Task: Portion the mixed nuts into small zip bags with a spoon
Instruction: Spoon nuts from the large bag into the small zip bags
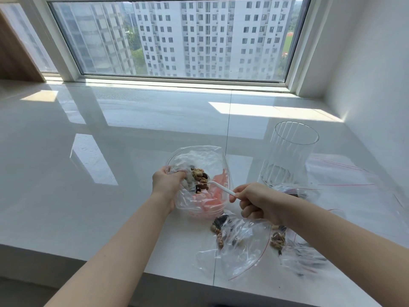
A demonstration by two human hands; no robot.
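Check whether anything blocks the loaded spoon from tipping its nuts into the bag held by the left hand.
Nothing visible does. The spoon already sits inside the zip bag, whose mouth the left hand holds open.

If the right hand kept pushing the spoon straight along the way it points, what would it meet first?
The right hand points the white spoon, loaded with mixed nuts, up and left into the open zip bag. Going on, it would probably meet the left hand's fingers gripping the bag's edge, though depth is unclear.

Bright window (177, 38) daylight, glossy counter (110, 129) glare, wide-angle distortion
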